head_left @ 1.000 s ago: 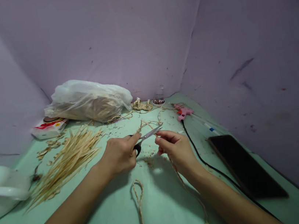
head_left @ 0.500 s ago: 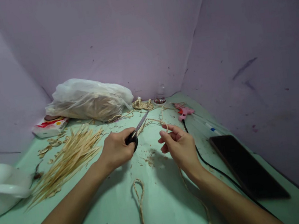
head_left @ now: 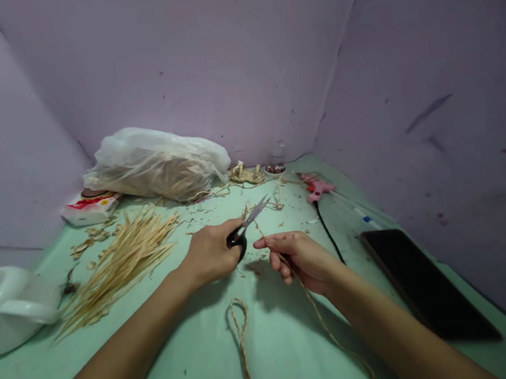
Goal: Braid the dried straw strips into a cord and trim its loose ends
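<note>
My left hand (head_left: 214, 249) is closed around the black handles of a pair of scissors (head_left: 253, 213), whose blades point away and to the right, slightly apart. Beside it, my right hand (head_left: 301, 258) pinches a thin braided straw cord (head_left: 317, 312) between thumb and fingers. A short end of the cord rises past the fingertips close to the scissor blades; I cannot tell whether it touches them. From the right hand the rest runs down to the table's near edge. A loop of similar cord (head_left: 240, 323) lies between my forearms.
On the green table (head_left: 201, 353) lie dry straw strips (head_left: 126, 257), a white pot (head_left: 11, 311) and a tissue pack (head_left: 91, 209) at left. Behind are a plastic bag (head_left: 160, 165) and a woven straw piece (head_left: 246, 173). A pink glue gun (head_left: 317, 189) and a dark tablet (head_left: 426, 284) lie right.
The scissors have come rightward, nearer the right hand. My right hand has turned and lowered a little, and the cord now runs over its fingers. The view has shifted slightly.
</note>
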{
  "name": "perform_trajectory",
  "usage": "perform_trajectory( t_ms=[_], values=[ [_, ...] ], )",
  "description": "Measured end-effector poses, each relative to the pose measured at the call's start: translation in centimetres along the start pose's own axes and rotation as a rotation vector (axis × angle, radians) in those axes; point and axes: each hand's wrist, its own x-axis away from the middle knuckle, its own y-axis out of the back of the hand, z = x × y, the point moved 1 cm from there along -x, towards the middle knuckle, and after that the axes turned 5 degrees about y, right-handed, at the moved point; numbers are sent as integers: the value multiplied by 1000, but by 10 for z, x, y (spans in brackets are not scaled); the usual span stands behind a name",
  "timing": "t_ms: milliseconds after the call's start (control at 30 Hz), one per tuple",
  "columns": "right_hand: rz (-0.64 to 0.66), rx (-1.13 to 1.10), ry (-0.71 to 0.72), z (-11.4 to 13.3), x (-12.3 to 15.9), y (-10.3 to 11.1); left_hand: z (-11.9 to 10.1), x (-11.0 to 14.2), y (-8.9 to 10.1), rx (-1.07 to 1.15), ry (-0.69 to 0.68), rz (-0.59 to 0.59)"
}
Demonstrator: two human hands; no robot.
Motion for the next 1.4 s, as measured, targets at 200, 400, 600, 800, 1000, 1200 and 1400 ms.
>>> perform_trajectory(
  t_ms=[200,400,600,800,1000,1200,1400],
  values=[
    [128,-60,28,-2,2,-3,-2,2,5,-131,-25,36],
    [-102,-177,182,2,-1,2,1,3,9,-69,-105,19],
    [-216,-208,195,0,-3,4,2,5,3,-220,-176,13],
    [-205,-233,206,1,-3,2,1,5,1,-326,-198,34],
    [-211,-274,211,2,-2,0,0,5,2,-335,-199,25],
    [-206,-248,209,-2,-3,-2,-6,8,0,-270,-200,67],
    [-220,-258,211,-3,-3,-3,-9,9,3,-129,-194,124]
  ],
)
